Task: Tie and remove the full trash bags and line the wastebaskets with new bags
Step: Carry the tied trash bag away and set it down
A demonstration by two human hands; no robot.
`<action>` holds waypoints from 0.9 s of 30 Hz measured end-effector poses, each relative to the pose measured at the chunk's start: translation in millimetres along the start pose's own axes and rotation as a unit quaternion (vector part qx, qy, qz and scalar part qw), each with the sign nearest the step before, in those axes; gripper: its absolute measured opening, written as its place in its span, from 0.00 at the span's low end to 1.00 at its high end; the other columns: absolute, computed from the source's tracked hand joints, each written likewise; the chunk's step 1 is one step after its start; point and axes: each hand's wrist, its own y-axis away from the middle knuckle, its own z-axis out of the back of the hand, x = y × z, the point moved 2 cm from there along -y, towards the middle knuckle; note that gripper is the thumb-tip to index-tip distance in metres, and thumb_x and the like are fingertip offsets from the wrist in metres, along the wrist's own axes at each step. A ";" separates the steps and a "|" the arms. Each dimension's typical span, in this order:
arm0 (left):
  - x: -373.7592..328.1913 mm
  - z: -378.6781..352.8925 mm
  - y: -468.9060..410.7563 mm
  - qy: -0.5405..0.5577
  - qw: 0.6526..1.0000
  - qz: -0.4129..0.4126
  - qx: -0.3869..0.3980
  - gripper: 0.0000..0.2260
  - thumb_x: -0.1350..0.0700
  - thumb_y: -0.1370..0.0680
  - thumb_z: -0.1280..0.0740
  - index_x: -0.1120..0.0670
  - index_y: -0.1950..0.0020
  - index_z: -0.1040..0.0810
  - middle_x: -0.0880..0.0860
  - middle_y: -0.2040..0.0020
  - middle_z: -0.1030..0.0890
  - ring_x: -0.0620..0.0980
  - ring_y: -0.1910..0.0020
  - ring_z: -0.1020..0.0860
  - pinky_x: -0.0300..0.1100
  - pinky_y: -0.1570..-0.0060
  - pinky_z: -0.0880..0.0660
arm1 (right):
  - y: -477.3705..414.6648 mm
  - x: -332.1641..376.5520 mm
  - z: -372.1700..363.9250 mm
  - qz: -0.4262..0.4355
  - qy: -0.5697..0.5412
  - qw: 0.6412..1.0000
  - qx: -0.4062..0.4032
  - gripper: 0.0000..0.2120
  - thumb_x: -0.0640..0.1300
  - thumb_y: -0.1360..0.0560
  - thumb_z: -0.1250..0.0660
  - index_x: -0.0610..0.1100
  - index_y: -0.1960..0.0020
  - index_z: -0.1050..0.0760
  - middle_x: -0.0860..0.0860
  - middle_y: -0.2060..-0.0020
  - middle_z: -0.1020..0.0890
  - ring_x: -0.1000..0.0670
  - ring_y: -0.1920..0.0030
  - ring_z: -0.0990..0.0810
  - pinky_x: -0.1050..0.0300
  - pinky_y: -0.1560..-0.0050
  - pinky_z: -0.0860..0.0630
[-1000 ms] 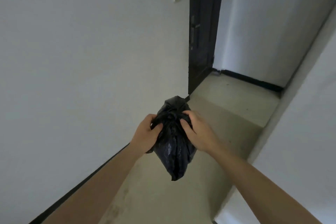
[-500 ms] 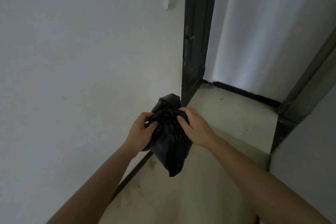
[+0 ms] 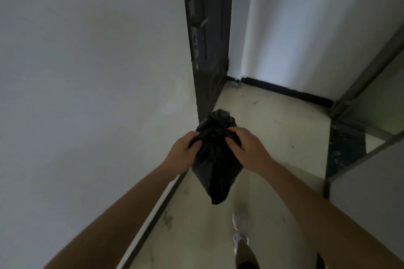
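A small black trash bag (image 3: 215, 168) hangs in the air in front of me, its gathered neck bunched at the top and its pointed bottom hanging down. My left hand (image 3: 183, 154) grips the left side of the neck, thumb pressed into the plastic. My right hand (image 3: 247, 150) grips the right side of the neck, fingers curled over the bunched top. No wastebasket is in view.
I stand in a narrow corridor. A white wall (image 3: 87, 94) with a dark baseboard runs along my left. A dark open door (image 3: 205, 39) stands ahead by a doorway. A metal frame (image 3: 358, 116) lies to the right. My shoe (image 3: 239, 233) is on the pale floor.
I have walked forward along the corridor, so the door and the metal frame at right are closer. Both hands keep their grip on the bag's neck.
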 end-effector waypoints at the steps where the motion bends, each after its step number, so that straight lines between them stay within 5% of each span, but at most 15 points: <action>1: 11.4 -9.2 -25.5 0.011 1.000 0.027 -0.007 0.07 0.59 0.18 0.39 0.49 0.47 0.23 0.44 0.55 0.21 0.43 0.55 0.23 0.27 0.58 0.31 | -25.3 -20.0 -5.8 -0.006 0.004 1.000 0.020 0.18 0.52 0.18 0.40 0.45 0.31 0.29 0.48 0.40 0.23 0.49 0.42 0.23 0.59 0.43 0.30; 7: 71.5 -54.7 -154.3 0.061 0.979 0.189 -0.047 0.08 0.61 0.18 0.40 0.54 0.46 0.21 0.53 0.51 0.18 0.53 0.51 0.21 0.41 0.53 0.26 | -147.7 -112.0 -38.4 -0.043 0.040 0.987 0.149 0.20 0.52 0.18 0.40 0.48 0.29 0.28 0.45 0.39 0.26 0.44 0.41 0.23 0.51 0.39 0.26; 10: 110.0 -71.5 -196.9 0.094 0.961 0.252 -0.064 0.10 0.58 0.19 0.39 0.48 0.48 0.20 0.56 0.54 0.17 0.56 0.60 0.21 0.49 0.60 0.26 | -189.4 -149.8 -62.5 -0.057 0.071 0.977 0.191 0.20 0.53 0.19 0.39 0.49 0.29 0.28 0.43 0.39 0.27 0.42 0.43 0.22 0.51 0.40 0.25; 16: 228.0 -117.7 -253.9 0.100 0.938 0.322 -0.082 0.11 0.58 0.18 0.41 0.49 0.44 0.20 0.52 0.62 0.21 0.48 0.76 0.31 0.40 0.76 0.35 | -232.0 -243.5 -167.5 -0.096 0.063 0.958 0.262 0.20 0.52 0.19 0.39 0.49 0.29 0.27 0.43 0.40 0.23 0.43 0.43 0.20 0.55 0.44 0.26; 27: 523.8 -234.1 -300.9 0.008 0.940 0.332 -0.075 0.09 0.60 0.19 0.41 0.53 0.45 0.22 0.49 0.55 0.21 0.48 0.57 0.24 0.38 0.61 0.31 | -252.2 -436.9 -417.8 -0.136 0.067 0.931 0.333 0.20 0.52 0.19 0.38 0.48 0.29 0.28 0.43 0.39 0.20 0.42 0.41 0.20 0.52 0.41 0.24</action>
